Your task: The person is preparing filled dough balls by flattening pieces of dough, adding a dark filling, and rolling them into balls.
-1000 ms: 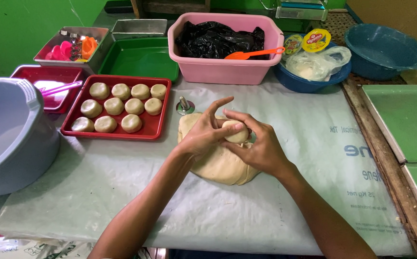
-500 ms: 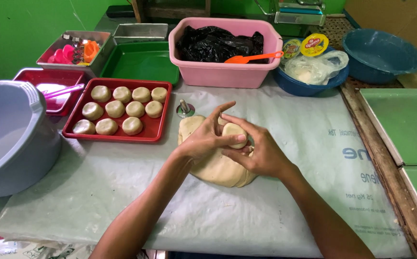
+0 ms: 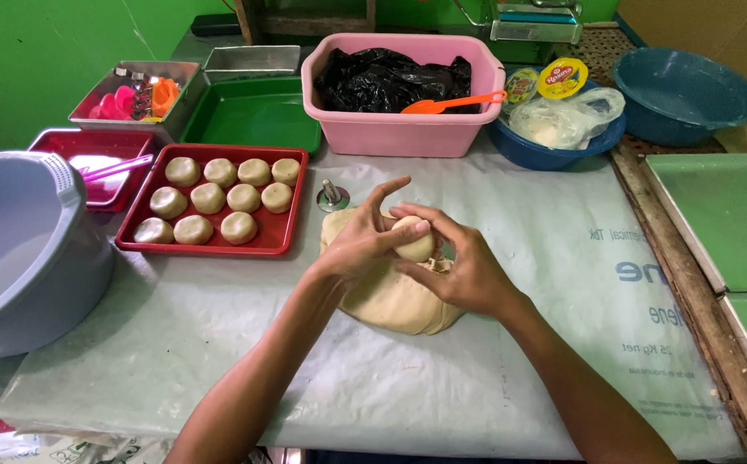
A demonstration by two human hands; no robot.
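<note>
A small round ball of pale dough [image 3: 414, 240] is held between the left hand [image 3: 358, 245] and the right hand [image 3: 457, 266], just above the big flat lump of pale dough [image 3: 395, 296] that lies on the pale plastic sheet [image 3: 244, 344]. The left hand is curled part way round the ball, with its first finger and thumb stuck up and spread. The right hand is cupped round the other side, and its fingertips are laid on top of the ball. Both hands are closed on the ball, but not tightly.

A second ago the ball is pressed lower, close against the big lump. Now it is lifted a little and looks rounder and more apart from the lump, so it seems the piece is pulled free and is being rolled smooth.

Left of the big lump, a red square plastic tray [image 3: 292, 232] is seen with ten round dough balls [image 3: 219, 202] set in rows, and some room is left in it. The new ball looks much like those. A small shiny metal cutter [image 3: 331, 198] is stood between the tray and the big lump. Behind the big lump, a pink plastic tub [image 3: 390, 133] with a black bag inside is seen. Far to the left of the lump a large grey plastic bowl [image 3: 21, 249] is set
</note>
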